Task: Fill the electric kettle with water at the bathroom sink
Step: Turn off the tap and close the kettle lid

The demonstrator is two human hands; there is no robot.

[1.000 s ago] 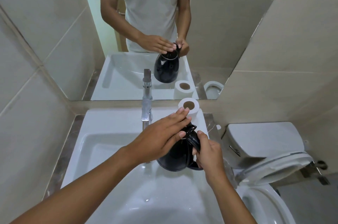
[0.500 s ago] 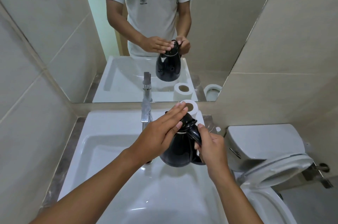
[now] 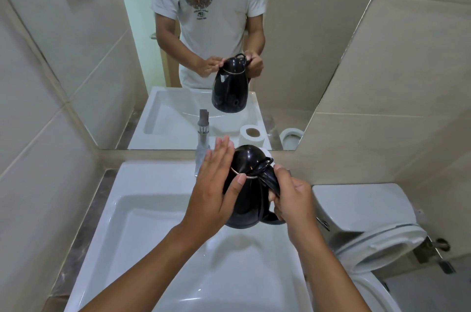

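A glossy black electric kettle (image 3: 248,184) hangs upright above the white sink basin (image 3: 142,230), its lid down. My right hand (image 3: 293,199) is closed around the handle on the kettle's right side. My left hand (image 3: 215,189) lies flat against the kettle's left side, fingers stretched up past the lid and thumb across the silver rim. The chrome tap (image 3: 202,151) stands just behind my left fingers; no water is seen running. The mirror shows the same grip from the front.
A toilet paper roll (image 3: 267,154) sits on the sink's back ledge, mostly hidden behind the kettle. A toilet with its tank (image 3: 362,207) and raised seat (image 3: 382,248) stands close on the right. Tiled walls close in on the left and right.
The kettle has come up from a forward tilt to upright and risen a little. My left hand slid from over the lid to the kettle's side. My right hand kept the handle.
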